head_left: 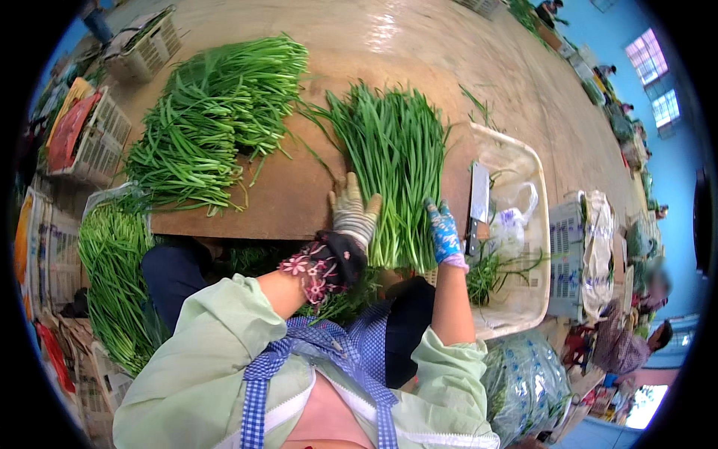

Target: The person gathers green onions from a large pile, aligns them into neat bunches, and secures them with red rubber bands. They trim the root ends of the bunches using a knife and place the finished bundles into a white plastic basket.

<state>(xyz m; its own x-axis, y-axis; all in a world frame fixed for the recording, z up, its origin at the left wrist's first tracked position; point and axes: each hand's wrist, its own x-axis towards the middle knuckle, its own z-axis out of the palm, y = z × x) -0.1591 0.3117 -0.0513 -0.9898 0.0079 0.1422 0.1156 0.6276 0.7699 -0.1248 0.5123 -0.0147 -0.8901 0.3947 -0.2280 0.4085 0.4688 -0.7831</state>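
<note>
A bundle of green chives point(393, 165) lies on the brown counter point(299, 194) straight ahead of the person, its pale, whitish cut ends at the near edge and its thin dark green blades fanning out away from the body. The stalks are long, straight and closely packed at the base, looser and slightly splayed at the tips, with a few stray blades sticking off to the left. The left hand point(351, 213), in a worn grey-white glove with a dark flowered cuff, presses flat against the left side of the bundle near its base, fingers stretched out and thumb apart, so its grip is wide and laid on rather than closed around anything. The right hand point(445, 232), in a blue patterned glove, stands against the right side of the same base, fingers straight and together, its grip likewise not closed; the bundle sits squeezed between the two hands. To the left on the counter lies a larger, looser heap of chives point(213, 123). Just right of the right hand a white plastic crate point(535, 194) holds a cleaver point(479, 202), a clear plastic bag point(512, 217) and some green trimmings point(486, 277). More chives point(112, 277) hang in a bag at the lower left.
</note>
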